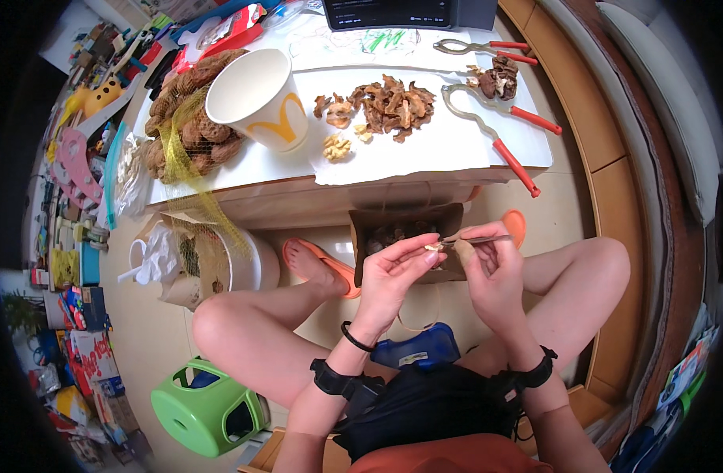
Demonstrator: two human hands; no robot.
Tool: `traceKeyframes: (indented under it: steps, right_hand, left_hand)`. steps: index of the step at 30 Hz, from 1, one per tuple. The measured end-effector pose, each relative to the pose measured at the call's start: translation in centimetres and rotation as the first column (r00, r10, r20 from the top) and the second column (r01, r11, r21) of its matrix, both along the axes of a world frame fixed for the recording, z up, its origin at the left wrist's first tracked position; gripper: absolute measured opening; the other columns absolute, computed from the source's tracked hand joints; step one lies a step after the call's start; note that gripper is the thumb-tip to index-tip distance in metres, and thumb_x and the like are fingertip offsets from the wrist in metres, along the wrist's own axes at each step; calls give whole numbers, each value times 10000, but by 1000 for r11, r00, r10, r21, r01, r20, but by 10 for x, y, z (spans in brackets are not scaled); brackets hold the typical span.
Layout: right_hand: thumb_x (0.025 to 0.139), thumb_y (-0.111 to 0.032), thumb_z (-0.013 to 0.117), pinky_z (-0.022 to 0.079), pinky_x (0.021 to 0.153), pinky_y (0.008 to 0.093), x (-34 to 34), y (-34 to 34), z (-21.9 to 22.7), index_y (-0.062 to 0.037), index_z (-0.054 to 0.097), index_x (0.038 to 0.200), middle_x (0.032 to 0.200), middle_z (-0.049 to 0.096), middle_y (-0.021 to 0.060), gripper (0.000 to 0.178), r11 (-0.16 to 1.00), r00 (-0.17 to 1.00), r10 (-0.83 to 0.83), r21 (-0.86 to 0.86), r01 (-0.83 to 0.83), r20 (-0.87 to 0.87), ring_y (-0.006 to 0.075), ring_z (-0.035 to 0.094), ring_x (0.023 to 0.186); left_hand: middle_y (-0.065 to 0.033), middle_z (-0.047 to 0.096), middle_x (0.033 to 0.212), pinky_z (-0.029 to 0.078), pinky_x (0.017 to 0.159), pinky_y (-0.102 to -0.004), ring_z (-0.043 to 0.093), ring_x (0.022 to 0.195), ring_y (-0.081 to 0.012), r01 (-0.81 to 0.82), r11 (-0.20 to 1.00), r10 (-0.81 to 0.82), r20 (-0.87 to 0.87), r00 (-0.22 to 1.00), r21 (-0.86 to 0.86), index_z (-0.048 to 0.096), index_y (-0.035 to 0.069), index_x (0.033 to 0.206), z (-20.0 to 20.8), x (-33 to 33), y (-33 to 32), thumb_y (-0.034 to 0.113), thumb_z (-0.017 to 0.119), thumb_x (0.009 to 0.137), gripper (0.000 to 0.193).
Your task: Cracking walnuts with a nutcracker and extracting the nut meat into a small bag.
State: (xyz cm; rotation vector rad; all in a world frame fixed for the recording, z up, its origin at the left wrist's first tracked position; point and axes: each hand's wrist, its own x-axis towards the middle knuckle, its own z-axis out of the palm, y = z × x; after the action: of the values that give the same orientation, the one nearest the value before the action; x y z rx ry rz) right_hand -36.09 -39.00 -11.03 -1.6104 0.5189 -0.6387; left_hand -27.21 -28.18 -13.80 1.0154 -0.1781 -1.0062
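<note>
My left hand (391, 276) pinches a small pale piece of walnut kernel (433, 247) between thumb and fingertips. Close beside it, my right hand (494, 272) is closed around a thin metal tool (494, 238), perhaps tweezers, whose tip points at the kernel piece; whether they touch is too small to tell. Both hands are above an open brown box (360, 264) with dark bits inside, partly hidden by my fingers. On the white table, a peeled walnut kernel (336, 147) lies near a pile of brown walnut pieces (397, 104).
A white paper cup (255, 94) stands beside a yellow net bag of whole walnuts (207, 130). Two red-handled nutcrackers (499, 138) lie at the table's right. Below are a white bin (255, 264), a green stool (196, 414) and a blue object (420, 347).
</note>
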Motion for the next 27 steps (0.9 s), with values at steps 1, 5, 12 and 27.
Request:
traceKeyframes:
  steps: [1, 5, 12, 27]
  right_hand:
    - [791, 49, 476, 461, 710, 240, 0, -1, 0, 40, 478, 888, 850, 540, 90, 98, 1000, 1000, 3, 0, -3, 0, 125, 565, 802]
    - [807, 39, 465, 456, 724, 228, -1, -1, 2, 35, 446, 917, 880, 519, 93, 111, 996, 1000, 12, 94, -11, -4, 136, 565, 819]
    - [825, 36, 450, 462, 723, 222, 1, 0, 3, 36, 420, 925, 882, 512, 103, 104, 973, 999, -5, 232, -3, 32, 134, 569, 813]
    - [815, 42, 459, 447, 736, 224, -3, -1, -2, 42, 430, 929, 885, 509, 100, 117, 999, 999, 31, 43, -32, 26, 127, 548, 835]
  left_hand:
    - [-107, 584, 977, 444, 820, -223, 573, 898, -141, -6, 1000, 7, 37, 999, -24, 521, -35, 1052, 0, 0, 0, 14, 540, 804, 253]
    - [-118, 587, 961, 459, 792, -233, 576, 888, -148, -13, 998, 20, 105, 994, -63, 514, -36, 1037, 1, -1, -1, -26, 512, 804, 234]
    - [-114, 581, 967, 444, 822, -234, 568, 900, -142, -10, 996, 16, 69, 998, -86, 501, -31, 1031, -2, 1, -1, -15, 509, 811, 220]
    - [-115, 565, 994, 435, 822, -228, 555, 896, -148, 43, 986, -68, -154, 986, -161, 502, -43, 1063, -4, 2, -2, 71, 477, 849, 244]
